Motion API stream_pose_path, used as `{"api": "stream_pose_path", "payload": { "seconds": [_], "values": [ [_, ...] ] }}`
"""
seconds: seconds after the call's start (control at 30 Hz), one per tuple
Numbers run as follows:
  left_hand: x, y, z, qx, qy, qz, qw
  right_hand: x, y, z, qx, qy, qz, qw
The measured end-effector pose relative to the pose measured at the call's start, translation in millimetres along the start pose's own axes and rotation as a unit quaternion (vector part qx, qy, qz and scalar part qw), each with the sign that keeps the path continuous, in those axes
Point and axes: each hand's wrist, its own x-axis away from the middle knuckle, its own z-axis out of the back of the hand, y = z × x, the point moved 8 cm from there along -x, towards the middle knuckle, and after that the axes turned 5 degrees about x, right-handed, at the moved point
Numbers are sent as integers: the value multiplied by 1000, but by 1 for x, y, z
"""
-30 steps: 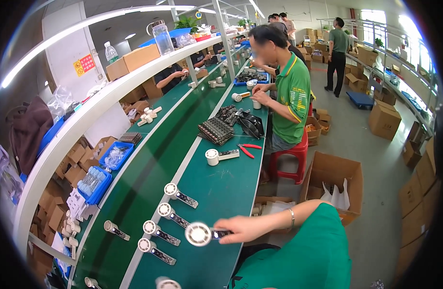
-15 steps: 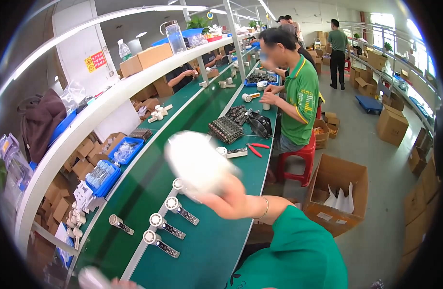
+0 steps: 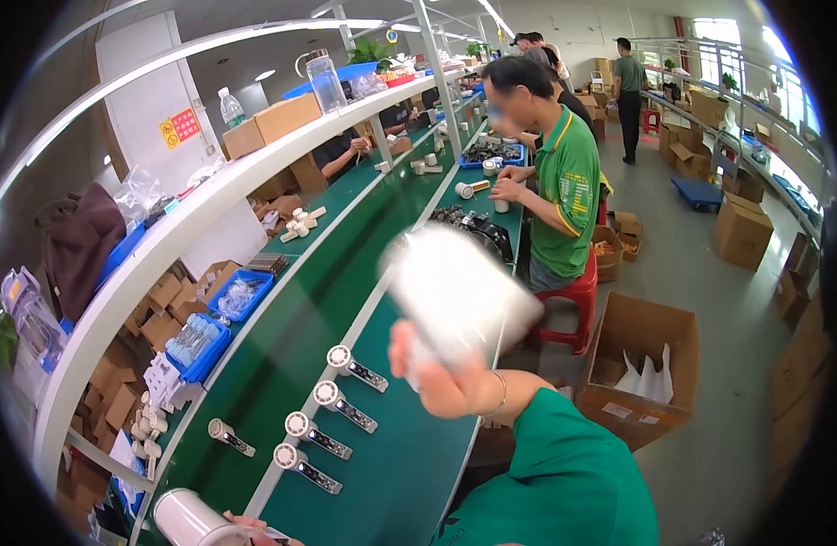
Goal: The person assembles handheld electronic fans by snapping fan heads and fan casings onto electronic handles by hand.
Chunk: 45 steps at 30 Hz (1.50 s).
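Observation:
My right hand [image 3: 455, 382], raised over the bench, grips a smooth white rounded piece [image 3: 459, 287]; motion smears it, so its kind cannot be told. At the lower left edge, the fingers of my left hand [image 3: 250, 526] close round a white handheld fan [image 3: 186, 517] with a wide cylindrical head, partly cut off by the frame. Between the hands, several white handheld fans [image 3: 327, 393] lie in a slanting row, with circuit parts exposed in their handles. One more such fan [image 3: 220, 429] lies apart on the dark green strip to their left.
The green bench [image 3: 382, 464] runs away from me, with a white shelf [image 3: 209, 168] along its left. Blue trays [image 3: 200, 350] of parts stand beneath it. A co-worker in green [image 3: 564, 173] sits farther along on a red stool [image 3: 569, 314]. An open carton [image 3: 641, 364] stands at right.
My right hand has swung the white piece to the right, uncovering the farthest fan in the row. The fan in my left hand has come further into view at the bottom left.

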Motion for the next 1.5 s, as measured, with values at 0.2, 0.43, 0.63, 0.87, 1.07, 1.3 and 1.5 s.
{"api": "stream_pose_path", "payload": {
  "seconds": [0.2,0.43,0.63,0.87,1.07,1.3,1.5],
  "values": [
    [53,-101,122,-14,-13,-55,998,-5,19,6,-53,31,-98,993],
    [89,-200,218,-36,-32,-115,992,20,-20,-16,99,-110,146,978],
    [86,-153,176,186,-98,65,975,41,29,-18,70,-187,-56,978],
    [141,-203,221,183,-205,307,911,70,59,-5,102,-336,-261,899],
    [186,-295,307,-25,-443,332,833,104,84,21,86,-335,-325,880],
    [133,-258,271,24,-408,313,857,162,107,7,107,-437,-363,816],
    [88,-116,128,53,-377,318,868,209,138,29,159,-538,-508,653]
  ]
}}
